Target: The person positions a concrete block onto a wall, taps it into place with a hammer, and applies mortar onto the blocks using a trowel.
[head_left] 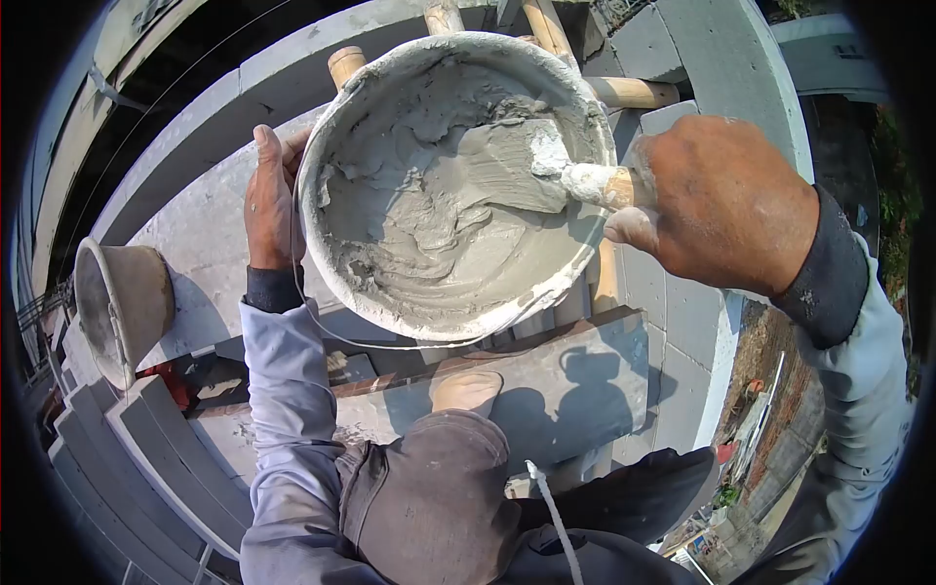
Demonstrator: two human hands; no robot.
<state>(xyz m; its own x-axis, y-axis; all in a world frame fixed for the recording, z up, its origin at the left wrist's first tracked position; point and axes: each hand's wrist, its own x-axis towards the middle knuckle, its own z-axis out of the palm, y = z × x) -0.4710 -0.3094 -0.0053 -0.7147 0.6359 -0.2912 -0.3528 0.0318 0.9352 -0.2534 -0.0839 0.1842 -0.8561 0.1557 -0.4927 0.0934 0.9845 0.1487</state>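
A round bucket (310,210) of wet grey mortar (409,210) is in front of me, its rim crusted pale. My left hand (268,200) grips the bucket's left side, with the thumb up and the other fingers partly hidden against the wall. In my right hand (717,210) is the wooden handle of a trowel (517,166), the fingers closed round it. The trowel's mortar-smeared blade lies in the mortar on the right side of the bucket. A thin wire handle hangs along the bucket's near side.
A smaller bucket (146,297) lies tilted at the left. Bamboo poles (634,93) stick out around the mortar bucket. Below it is a plank (585,390) with my bare foot (468,392) on it. Grey blocks (678,380) line the right, beside a drop to the ground.
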